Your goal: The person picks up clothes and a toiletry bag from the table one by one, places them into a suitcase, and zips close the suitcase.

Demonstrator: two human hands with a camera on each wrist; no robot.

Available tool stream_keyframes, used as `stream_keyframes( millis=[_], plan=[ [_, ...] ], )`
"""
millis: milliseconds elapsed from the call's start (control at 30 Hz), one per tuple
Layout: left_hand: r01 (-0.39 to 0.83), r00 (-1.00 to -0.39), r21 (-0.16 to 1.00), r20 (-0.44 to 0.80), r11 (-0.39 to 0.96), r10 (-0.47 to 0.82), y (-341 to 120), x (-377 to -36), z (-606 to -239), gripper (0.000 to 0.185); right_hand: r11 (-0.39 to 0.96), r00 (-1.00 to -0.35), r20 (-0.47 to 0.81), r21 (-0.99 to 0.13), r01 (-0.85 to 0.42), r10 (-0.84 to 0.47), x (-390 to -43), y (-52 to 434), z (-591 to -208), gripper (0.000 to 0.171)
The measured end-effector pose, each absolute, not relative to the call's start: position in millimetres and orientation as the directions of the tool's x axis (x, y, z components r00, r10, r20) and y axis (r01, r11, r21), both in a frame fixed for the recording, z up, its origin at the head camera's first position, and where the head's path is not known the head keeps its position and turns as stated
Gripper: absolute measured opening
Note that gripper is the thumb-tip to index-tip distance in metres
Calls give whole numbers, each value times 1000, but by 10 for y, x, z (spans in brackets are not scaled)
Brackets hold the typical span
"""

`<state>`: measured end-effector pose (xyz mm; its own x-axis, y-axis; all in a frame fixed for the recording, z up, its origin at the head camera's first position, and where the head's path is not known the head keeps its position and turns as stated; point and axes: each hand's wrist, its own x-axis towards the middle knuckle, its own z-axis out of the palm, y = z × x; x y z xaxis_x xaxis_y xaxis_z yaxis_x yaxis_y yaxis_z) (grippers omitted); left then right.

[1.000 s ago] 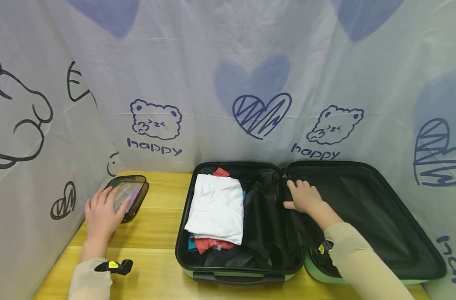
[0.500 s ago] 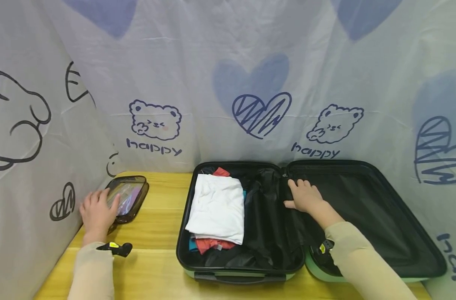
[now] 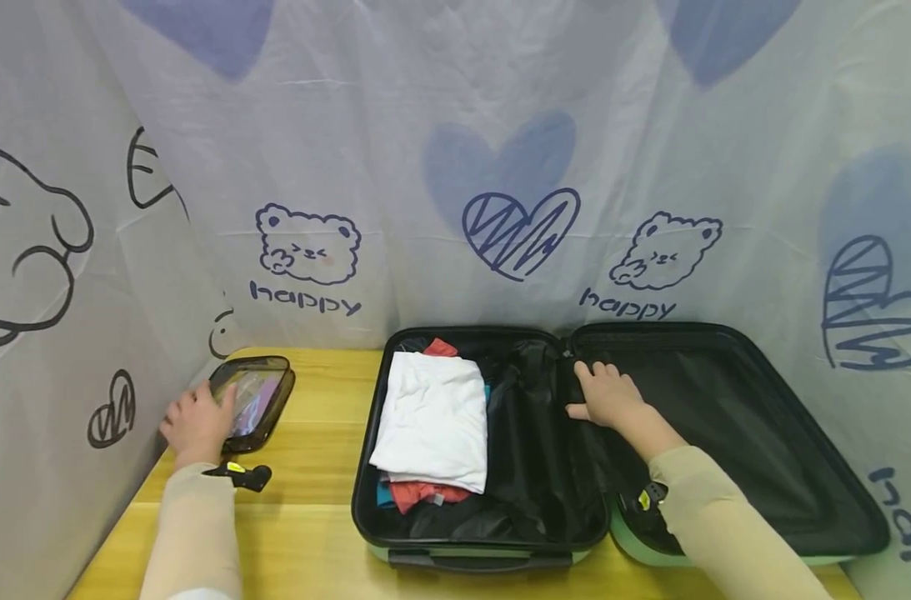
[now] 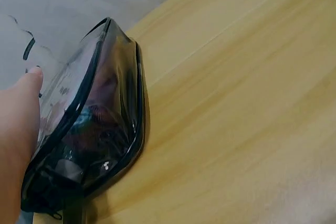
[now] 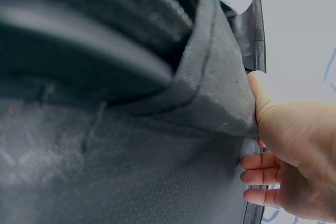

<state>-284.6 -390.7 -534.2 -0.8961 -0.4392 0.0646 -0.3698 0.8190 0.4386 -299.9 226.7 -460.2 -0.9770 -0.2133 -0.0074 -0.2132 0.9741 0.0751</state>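
Note:
A clear pouch (image 3: 254, 404) with dark trim lies on the table at the far left. My left hand (image 3: 197, 421) is at its left edge, thumb over the near side and fingers relaxed; in the left wrist view only the thumb (image 4: 29, 85) shows beside the pouch. My right hand (image 3: 607, 393) is at the hinge side of an open suitcase (image 3: 608, 500). It holds the black lining cloth (image 5: 226, 87), whose corner runs between thumb and index finger in the right wrist view. Folded white cloth (image 3: 432, 421) sits on red clothing (image 3: 417, 493) in the left shell.
The empty-looking right shell (image 3: 725, 442) lies flat beside the packed one. Its carry handle (image 3: 481, 562) faces the near side. Wood-grain table (image 3: 312, 467) stretches between pouch and suitcase. White printed fabric (image 3: 395, 208) hangs close behind and along the left.
My left hand has drawn back from above the pouch to its left edge, uncovering the top. The pouch stays in about the same place, and my right hand keeps its hold on the lining.

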Motion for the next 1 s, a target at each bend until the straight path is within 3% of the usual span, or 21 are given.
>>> stream_keyframes(
  millis=[300,1000],
  plan=[
    [-428,-885,439,-26,790,-465,-3875,-2883,-5420,96,973,-974,10,59,-223,-224,-2988,2283,-4614,81],
    [-478,-858,440,-52,760,-510,-3772,-2848,-5483,96,977,-977,7,32,-211,-212,-2978,2249,-4603,78]
  ],
)
